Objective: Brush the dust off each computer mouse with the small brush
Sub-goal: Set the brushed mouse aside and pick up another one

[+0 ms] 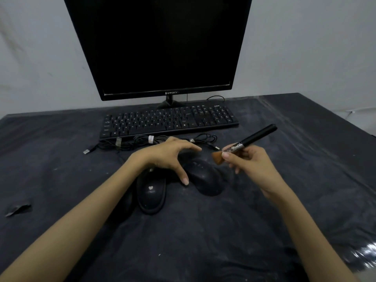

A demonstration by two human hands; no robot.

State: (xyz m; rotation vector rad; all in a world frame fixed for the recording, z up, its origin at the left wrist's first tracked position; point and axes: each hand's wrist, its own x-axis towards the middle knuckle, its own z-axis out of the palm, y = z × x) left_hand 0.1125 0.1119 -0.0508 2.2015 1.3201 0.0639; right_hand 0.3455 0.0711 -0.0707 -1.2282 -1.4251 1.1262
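Two black computer mice lie side by side on the dark cloth. The left mouse (151, 193) bears a small white heart mark. The right mouse (204, 178) is dusty on top. My left hand (168, 154) hovers spread over both, its thumb tip down between them, holding nothing. My right hand (247, 162) pinches the small brush (247, 142) by its ferrule. The brown bristles point left, just above and to the right of the right mouse, and the black handle slants up to the right. A third dark shape under my left forearm is too hidden to tell.
A black keyboard (168, 120) and a dark monitor (158, 45) stand behind the mice. Bundled USB cables (130, 142) lie between keyboard and mice. The dusty black table cover (203, 231) has a torn spot (17, 208) at the left.
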